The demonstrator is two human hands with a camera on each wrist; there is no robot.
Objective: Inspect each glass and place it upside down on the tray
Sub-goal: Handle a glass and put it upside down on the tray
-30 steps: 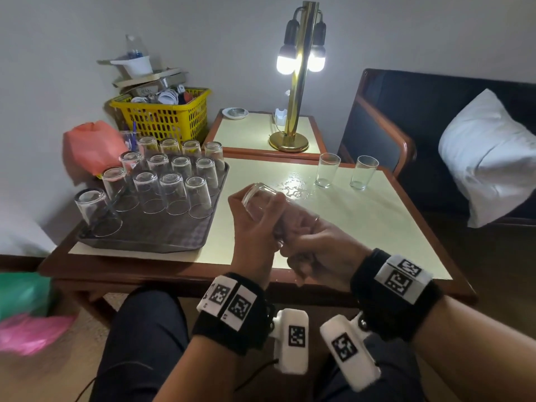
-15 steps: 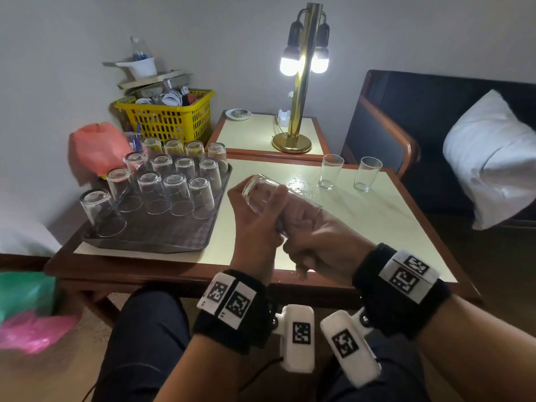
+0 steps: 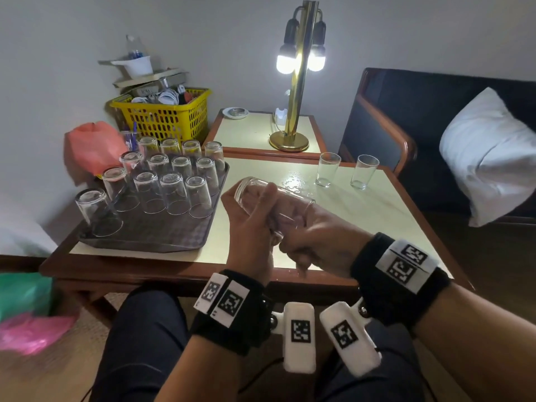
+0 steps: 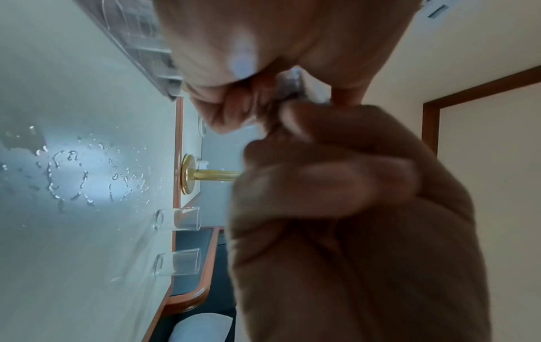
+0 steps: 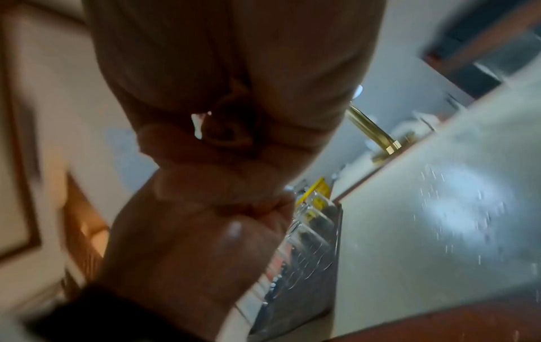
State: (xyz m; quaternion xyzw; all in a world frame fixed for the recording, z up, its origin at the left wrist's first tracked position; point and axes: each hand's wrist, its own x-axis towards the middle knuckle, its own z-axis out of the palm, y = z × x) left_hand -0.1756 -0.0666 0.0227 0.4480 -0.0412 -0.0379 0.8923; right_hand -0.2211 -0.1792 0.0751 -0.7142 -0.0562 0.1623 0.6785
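Note:
A clear glass (image 3: 290, 195) lies on its side in the air above the table's front edge, base toward the left. My left hand (image 3: 249, 224) grips it near the base, thumb across the wall. My right hand (image 3: 316, 239) holds the rim end with curled fingers. In the left wrist view only a sliver of the glass (image 4: 292, 85) shows between the two hands. The dark tray (image 3: 145, 239) on the left carries several glasses standing upside down (image 3: 174, 195). Two upright glasses (image 3: 327, 169) (image 3: 364, 175) stand at the table's far side.
Water drops (image 3: 293, 181) lie on the pale table top (image 3: 377, 227) near the upright glasses. A brass lamp (image 3: 290, 140) stands on the side table behind. A yellow basket (image 3: 165, 120) and a red bag (image 3: 92, 146) sit beyond the tray. A dark sofa with a white pillow (image 3: 487, 152) is at the right.
Both hands kept hold of the glass and turned it, so it now lies flatter with its rim end showing at the right. Tray and upright glasses have not moved.

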